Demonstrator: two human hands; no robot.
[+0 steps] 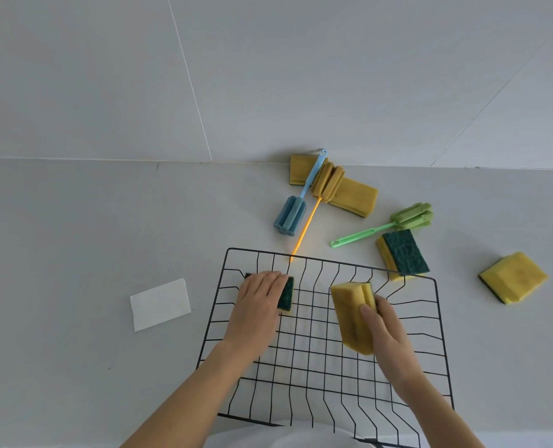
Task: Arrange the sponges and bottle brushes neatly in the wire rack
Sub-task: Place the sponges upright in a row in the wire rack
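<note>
One wire rack [313,337], three bottle brushes, blue [289,215], yellow [328,182] and green [412,216], and six sponges are counted, though the held one may be two pressed together. The left grip [259,305] is laid, fingers nearly straight, on a green-faced sponge [286,295] in the rack's far left corner; the right grip [388,334] is clenched around a yellow sponge [352,315] over the rack's middle. Four loose sponges [402,253] and the brushes are spread on the bench [74,253] beyond the far and right rims, and most of the rack floor is left open.

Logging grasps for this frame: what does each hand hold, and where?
Right hand pinches the yellow sponge by its right edge. Left hand covers a green-faced sponge in the rack; grip unclear.
</note>
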